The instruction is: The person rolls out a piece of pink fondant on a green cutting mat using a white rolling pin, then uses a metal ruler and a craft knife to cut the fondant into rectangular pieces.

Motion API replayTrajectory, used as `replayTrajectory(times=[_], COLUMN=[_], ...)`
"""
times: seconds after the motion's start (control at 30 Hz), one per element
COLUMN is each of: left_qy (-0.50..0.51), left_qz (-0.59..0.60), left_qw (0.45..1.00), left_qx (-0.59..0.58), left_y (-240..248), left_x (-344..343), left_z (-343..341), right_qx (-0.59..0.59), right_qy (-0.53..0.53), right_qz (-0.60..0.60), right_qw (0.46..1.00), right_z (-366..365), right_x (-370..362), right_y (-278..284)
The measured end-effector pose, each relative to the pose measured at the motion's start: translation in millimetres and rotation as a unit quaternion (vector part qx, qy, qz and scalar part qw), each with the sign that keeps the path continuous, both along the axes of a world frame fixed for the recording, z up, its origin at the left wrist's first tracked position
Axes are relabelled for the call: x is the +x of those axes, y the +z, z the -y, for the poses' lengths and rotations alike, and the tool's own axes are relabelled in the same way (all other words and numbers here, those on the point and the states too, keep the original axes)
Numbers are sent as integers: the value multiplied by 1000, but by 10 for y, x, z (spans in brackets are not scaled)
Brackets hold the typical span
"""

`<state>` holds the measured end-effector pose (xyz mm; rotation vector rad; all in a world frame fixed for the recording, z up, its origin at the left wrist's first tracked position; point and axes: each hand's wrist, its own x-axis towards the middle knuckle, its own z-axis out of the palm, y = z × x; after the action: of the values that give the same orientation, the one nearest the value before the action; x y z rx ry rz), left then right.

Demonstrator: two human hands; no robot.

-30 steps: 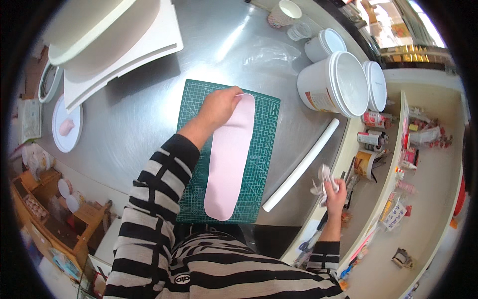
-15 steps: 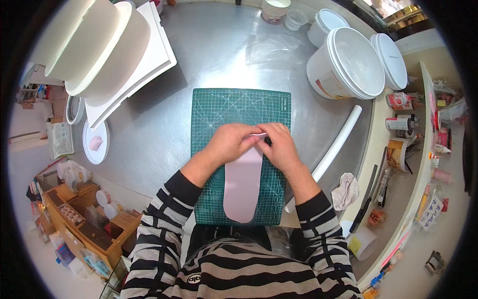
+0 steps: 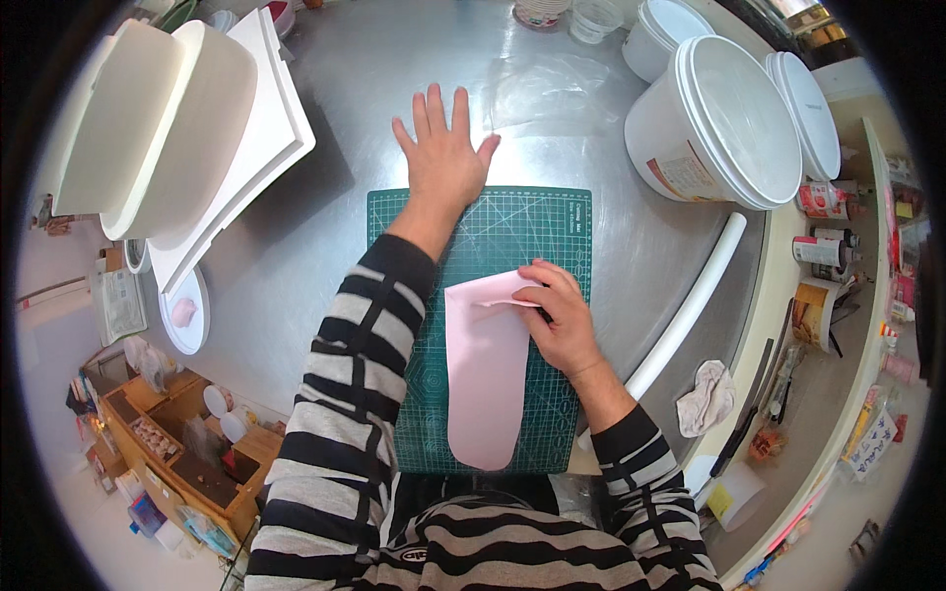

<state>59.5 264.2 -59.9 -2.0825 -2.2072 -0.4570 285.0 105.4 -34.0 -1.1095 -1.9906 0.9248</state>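
A long, thin pink sheet (image 3: 483,394) with a rounded near end lies on the green cutting mat (image 3: 409,394). It looks like rolled fondant. Its far end is folded over toward me. My right hand (image 3: 559,313) pinches that folded end at its right side, thumb below and fingers on top. My left hand (image 3: 443,158) is stretched out past the mat's far edge, fingers spread and holding nothing. Below it is the bare metal tabletop, beside a sheet of clear plastic film (image 3: 562,94); whether the palm touches the table I cannot tell.
A white rolling pin (image 3: 690,300) and a crumpled cloth (image 3: 706,398) lie to the right. White tubs (image 3: 709,123) stand at the far right. A tiered cream-coloured form (image 3: 182,128) on a white board is at the left, near a white lid (image 3: 185,330) bearing a pink lump.
My left hand has let go of the sheet's far end and moved away past the mat, its fingers spreading. My right hand still grips the sheet, whose far end now shows its fold.
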Motion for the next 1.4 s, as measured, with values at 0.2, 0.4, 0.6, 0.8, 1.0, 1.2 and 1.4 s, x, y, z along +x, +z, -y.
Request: replayTrajectory(times=[0.2, 0.4, 0.6, 0.8, 1.0, 1.2, 1.4], left_qy=[-37, -58, -34, -30, 32, -4, -149], left_qz=[16, -165, 17, 79, 57, 158, 909], left_qw=[998, 984, 992, 981, 981, 974, 356], left_qx=[54, 15, -119, -174, -183, -161, -158], left_y=[261, 475, 282, 146, 85, 205, 786], left_x=[56, -271, -309, -353, -170, -468, -705], left_z=[106, 141, 500, 561, 540, 607, 1454], right_qx=[-20, -13, -20, -8, 11, -42, -125], right_qy=[-7, -16, -28, -27, -29, -48, -40], right_qz=[-9, -26, -33, -39, -44, -65, -104], right_qw=[1000, 999, 999, 999, 999, 996, 986], right_z=[1, -14, -9, -1, -13, 1, -167], right_x=[17, 1, -4, 1, -8, -6, -58], right_y=[-3, 19, 20, 1, -34, 13, 115])
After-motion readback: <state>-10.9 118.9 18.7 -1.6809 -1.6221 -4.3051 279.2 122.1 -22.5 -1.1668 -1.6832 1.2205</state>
